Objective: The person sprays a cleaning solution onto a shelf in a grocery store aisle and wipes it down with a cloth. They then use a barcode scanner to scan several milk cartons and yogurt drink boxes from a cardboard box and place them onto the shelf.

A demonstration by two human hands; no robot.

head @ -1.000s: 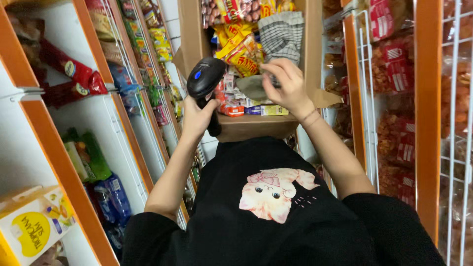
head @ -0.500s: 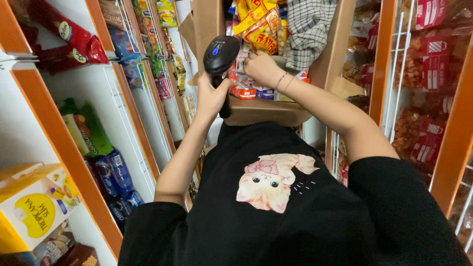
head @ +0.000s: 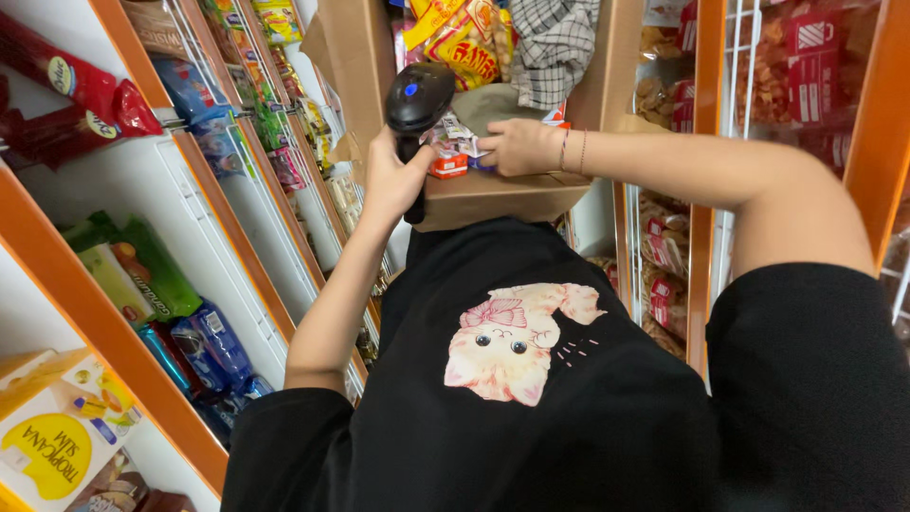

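One black scanner [head: 417,100] is gripped by its handle in the left hand [head: 393,175]. The right hand [head: 517,147] closes over small red-and-white packets [head: 450,161] in one open cardboard box [head: 493,199]; its fingertips are hidden. Yellow bags [head: 455,38] and checked cloth [head: 555,43] lie beyond, cut off above.

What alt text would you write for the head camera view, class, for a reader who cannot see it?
A person's left hand grips a black handheld scanner while the right hand reaches into a cardboard box of snack packets, between orange shop shelves.
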